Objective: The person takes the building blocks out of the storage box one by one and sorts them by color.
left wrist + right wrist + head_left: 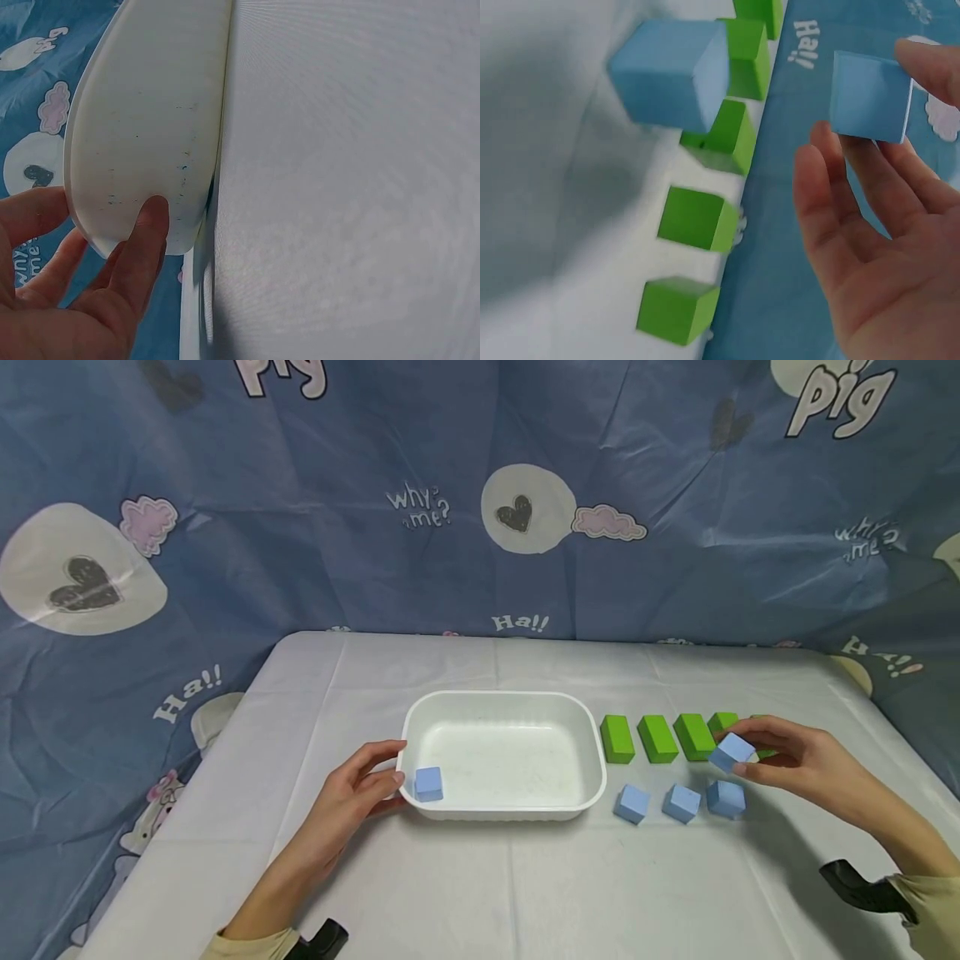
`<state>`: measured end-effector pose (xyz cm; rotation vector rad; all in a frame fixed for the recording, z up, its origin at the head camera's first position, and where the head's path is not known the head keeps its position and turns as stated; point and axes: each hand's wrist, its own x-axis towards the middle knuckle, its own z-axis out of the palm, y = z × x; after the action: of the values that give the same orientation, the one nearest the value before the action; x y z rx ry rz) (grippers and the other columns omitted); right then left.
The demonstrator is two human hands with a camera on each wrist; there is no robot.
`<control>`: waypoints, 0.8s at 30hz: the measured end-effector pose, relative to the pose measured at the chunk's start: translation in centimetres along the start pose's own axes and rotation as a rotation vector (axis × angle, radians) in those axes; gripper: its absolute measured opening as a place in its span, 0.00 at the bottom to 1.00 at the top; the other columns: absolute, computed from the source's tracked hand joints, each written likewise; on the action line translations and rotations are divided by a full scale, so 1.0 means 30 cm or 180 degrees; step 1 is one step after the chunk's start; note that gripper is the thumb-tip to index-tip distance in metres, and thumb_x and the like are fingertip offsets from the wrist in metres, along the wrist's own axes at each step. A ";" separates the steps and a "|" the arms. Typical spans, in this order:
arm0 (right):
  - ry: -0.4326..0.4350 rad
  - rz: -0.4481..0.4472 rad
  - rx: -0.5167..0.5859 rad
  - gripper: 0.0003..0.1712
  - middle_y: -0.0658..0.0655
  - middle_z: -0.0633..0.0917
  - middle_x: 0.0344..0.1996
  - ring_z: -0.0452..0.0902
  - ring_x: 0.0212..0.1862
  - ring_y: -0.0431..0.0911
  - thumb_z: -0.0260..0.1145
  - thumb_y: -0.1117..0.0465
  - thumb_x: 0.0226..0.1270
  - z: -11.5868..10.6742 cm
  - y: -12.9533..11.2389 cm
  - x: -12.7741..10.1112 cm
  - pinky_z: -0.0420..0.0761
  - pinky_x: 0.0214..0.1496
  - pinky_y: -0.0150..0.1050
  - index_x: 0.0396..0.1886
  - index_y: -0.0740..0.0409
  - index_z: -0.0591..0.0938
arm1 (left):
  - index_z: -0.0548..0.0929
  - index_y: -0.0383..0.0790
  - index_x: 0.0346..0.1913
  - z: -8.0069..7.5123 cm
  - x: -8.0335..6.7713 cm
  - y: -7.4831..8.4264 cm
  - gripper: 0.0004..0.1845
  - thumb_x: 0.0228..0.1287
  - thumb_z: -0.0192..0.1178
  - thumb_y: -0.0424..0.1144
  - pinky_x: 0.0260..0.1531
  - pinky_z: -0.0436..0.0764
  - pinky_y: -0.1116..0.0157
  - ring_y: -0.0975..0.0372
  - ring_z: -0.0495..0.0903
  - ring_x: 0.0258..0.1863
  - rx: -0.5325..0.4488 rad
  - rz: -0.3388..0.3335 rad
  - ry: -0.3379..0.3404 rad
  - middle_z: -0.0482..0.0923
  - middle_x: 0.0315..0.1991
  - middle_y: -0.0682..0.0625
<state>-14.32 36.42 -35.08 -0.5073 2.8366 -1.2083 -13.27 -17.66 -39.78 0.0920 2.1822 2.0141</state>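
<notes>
My left hand [354,789] is at the left end of a white plastic tray [498,811], holding it with the thumb at the rim and fingers against the outer wall. The left wrist view shows the fingers on the tray's side [150,112]. A light blue cube [428,784] sits inside the tray's near left corner. Raised above the cloth on the right, my right hand [798,757] pinches another blue cube [731,752] between thumb and fingers; this held cube [870,97] also shows in the right wrist view.
Right of the tray, several green blocks [617,739] form a row, partly hidden by my right hand. Nearer me lie three blue cubes [632,804] on the white tablecloth [450,885]. A printed blue curtain [450,577] hangs behind the table.
</notes>
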 end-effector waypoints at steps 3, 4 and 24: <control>-0.0019 -0.0012 0.0008 0.24 0.39 0.79 0.52 0.77 0.50 0.29 0.69 0.67 0.65 -0.007 0.023 -0.020 0.80 0.42 0.28 0.60 0.61 0.76 | 0.70 0.39 0.67 0.001 0.002 0.001 0.25 0.69 0.61 0.35 0.49 0.81 0.61 0.53 0.75 0.60 0.0014 -0.0010 0.0001 0.69 0.65 0.43; -0.0034 -0.0021 0.0011 0.24 0.38 0.79 0.52 0.76 0.50 0.28 0.69 0.67 0.65 -0.010 0.032 -0.028 0.80 0.41 0.28 0.60 0.61 0.76 | 0.70 0.39 0.67 0.001 0.002 0.001 0.25 0.69 0.61 0.35 0.49 0.81 0.61 0.53 0.75 0.60 0.0016 -0.0014 -0.0001 0.69 0.65 0.43; -0.0203 0.0082 0.0153 0.23 0.39 0.80 0.52 0.69 0.54 0.22 0.66 0.70 0.66 -0.020 0.201 -0.124 0.81 0.40 0.30 0.60 0.64 0.75 | 0.69 0.38 0.67 0.003 -0.001 0.002 0.25 0.70 0.60 0.34 0.49 0.80 0.62 0.53 0.75 0.61 -0.0018 -0.0015 -0.0023 0.67 0.66 0.44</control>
<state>-12.61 41.86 -39.32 -0.4965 2.7454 -1.2297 -13.23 -17.57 -39.74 0.0931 2.1703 2.0141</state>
